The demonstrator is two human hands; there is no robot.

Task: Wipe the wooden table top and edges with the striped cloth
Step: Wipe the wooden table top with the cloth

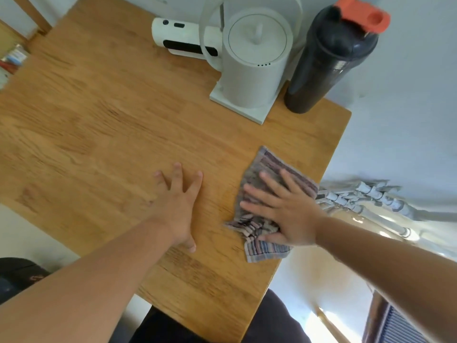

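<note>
Striped cloth (269, 194) lies under our right hand (284, 209), fingers spread and pressing it flat; our left hand (179, 199), open and empty, braces on the wooden table (99, 120) beside the cloth; wiping seems underway; next we'd sweep from the cloth toward the kettle (252, 63), then the edges.

Your right hand (284, 211) lies flat, fingers spread, on the striped cloth (269, 194), pressing it to the wooden table (99, 115) near the right edge; the cloth's near end is bunched under your thumb. Your left hand (178, 204) rests palm down on bare wood just beside the cloth, not touching it. At the far right corner stand a white kettle (252, 65) on its base and a dark bottle (329, 60) with an orange cap, close together. A white device (183, 38) lies behind the kettle.
</note>
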